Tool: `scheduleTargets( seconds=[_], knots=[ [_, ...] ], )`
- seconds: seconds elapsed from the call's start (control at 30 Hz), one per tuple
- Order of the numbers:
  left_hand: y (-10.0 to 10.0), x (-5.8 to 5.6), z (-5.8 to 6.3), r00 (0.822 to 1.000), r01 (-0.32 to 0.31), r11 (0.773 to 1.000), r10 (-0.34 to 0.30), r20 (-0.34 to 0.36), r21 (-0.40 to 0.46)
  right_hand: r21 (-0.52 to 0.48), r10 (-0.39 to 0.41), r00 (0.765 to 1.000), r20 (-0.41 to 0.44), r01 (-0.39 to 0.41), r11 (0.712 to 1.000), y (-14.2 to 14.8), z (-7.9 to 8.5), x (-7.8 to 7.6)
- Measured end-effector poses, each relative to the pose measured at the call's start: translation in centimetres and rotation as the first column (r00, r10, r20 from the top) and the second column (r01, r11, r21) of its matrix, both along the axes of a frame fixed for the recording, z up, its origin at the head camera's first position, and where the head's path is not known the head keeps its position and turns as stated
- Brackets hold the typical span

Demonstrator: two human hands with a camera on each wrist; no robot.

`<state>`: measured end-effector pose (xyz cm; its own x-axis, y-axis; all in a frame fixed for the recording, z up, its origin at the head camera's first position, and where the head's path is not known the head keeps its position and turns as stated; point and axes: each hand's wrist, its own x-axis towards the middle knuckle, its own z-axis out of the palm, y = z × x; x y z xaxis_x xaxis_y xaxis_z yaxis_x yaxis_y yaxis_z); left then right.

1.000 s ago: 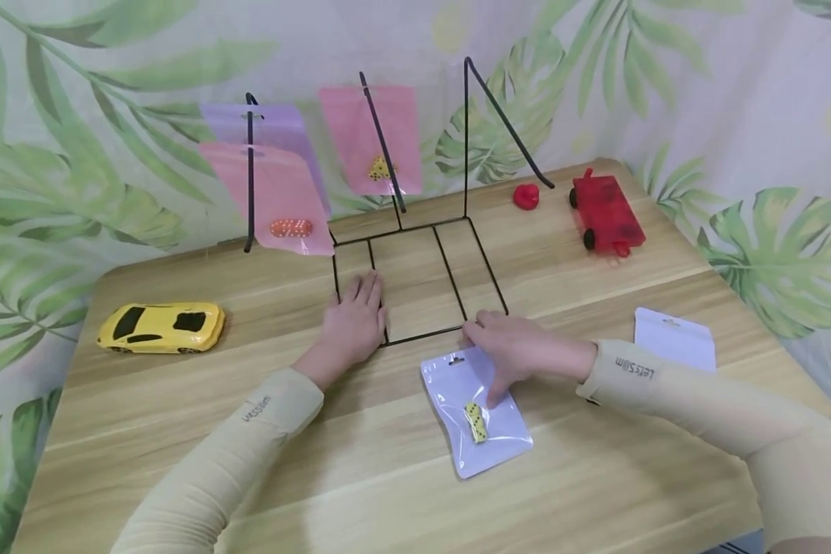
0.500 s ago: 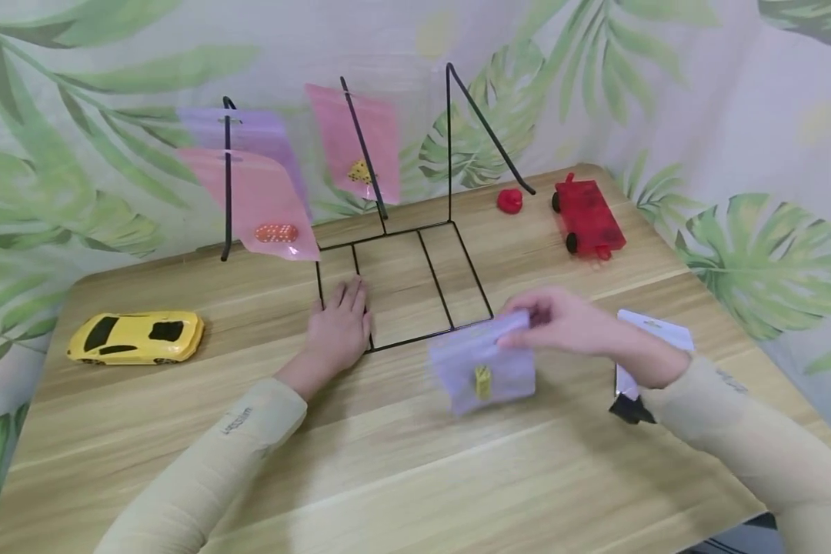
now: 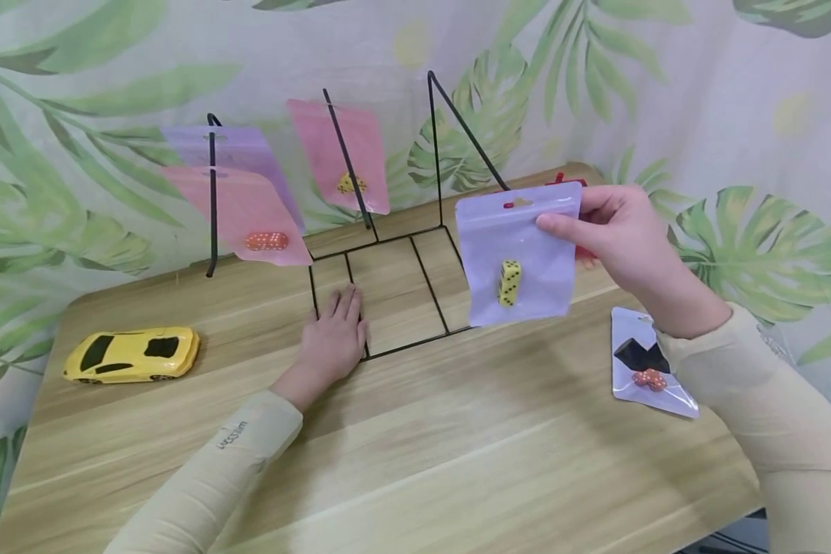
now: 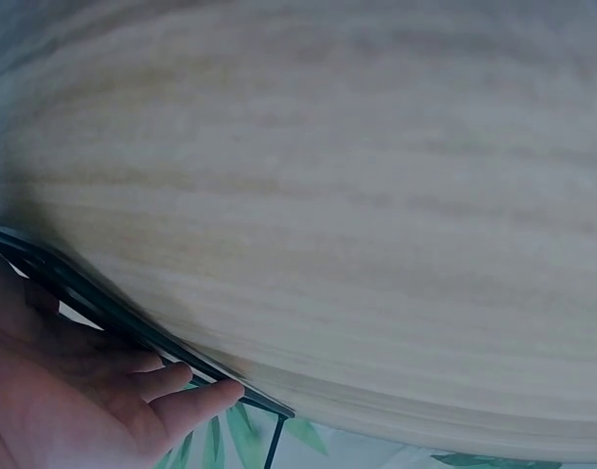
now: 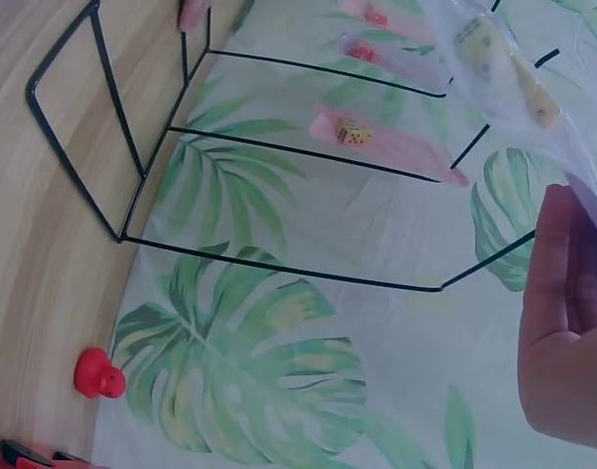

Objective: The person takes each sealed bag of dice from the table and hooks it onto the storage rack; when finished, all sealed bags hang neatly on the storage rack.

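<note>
My right hand (image 3: 623, 235) pinches the upper right corner of a purple zip bag (image 3: 536, 254), held upright above the table. Yellow dice (image 3: 508, 283) show inside it, and a hanging slot is cut near its top. Behind it stands a black wire rack (image 3: 425, 277) with three raised arms. My left hand (image 3: 332, 335) lies flat with straight fingers over the left side of the rack's base. A pink bag with orange dice (image 3: 249, 208) and a purple bag (image 3: 256, 146) hang on the left arm. On the middle arm hangs a pink bag with yellow dice (image 3: 360, 146).
A yellow toy car (image 3: 131, 355) sits at the table's left. Under my right forearm lies another purple bag (image 3: 626, 385) with orange dice and a black patch. A red toy cart is mostly hidden behind the held bag. The right wrist view shows a small red duck (image 5: 100, 374).
My right hand has picked the purple bag up off the table and raised it toward the rack's right arm. The left hand stays on the rack's base.
</note>
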<state>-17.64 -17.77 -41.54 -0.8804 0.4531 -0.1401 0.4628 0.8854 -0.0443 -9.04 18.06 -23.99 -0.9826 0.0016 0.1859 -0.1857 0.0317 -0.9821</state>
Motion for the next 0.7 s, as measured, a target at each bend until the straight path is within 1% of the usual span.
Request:
scheduleTargets(
  seconds=[0.17,0.3,0.43,0.57,0.7],
  knots=[
    [-0.1,0.1,0.1,1.0,-0.005,1.0,0.005,-0.013,0.001,0.016,0.003,0.999,0.046,-0.004,1.0,-0.1,0.3,-1.1],
    [-0.1,0.1,0.1,1.0,-0.009,1.0,0.009,-0.005,-0.002,0.088,-0.013,0.999,0.053,0.008,0.996,-0.3,0.2,-2.4],
    [0.2,0.2,0.2,1.0,-0.006,1.0,0.006,-0.009,-0.003,0.117,-0.038,0.998,0.054,0.032,0.993,-0.4,0.2,-4.9],
    [0.5,0.2,0.3,1.0,0.002,1.0,-0.002,-0.013,-0.005,0.061,-0.031,0.998,0.062,0.027,0.998,-0.5,0.5,-7.7],
    [0.9,0.4,0.3,1.0,0.007,1.0,-0.007,-0.006,-0.009,0.023,-0.031,0.994,0.1,0.029,0.999,-0.7,1.0,-10.3]
  ],
)
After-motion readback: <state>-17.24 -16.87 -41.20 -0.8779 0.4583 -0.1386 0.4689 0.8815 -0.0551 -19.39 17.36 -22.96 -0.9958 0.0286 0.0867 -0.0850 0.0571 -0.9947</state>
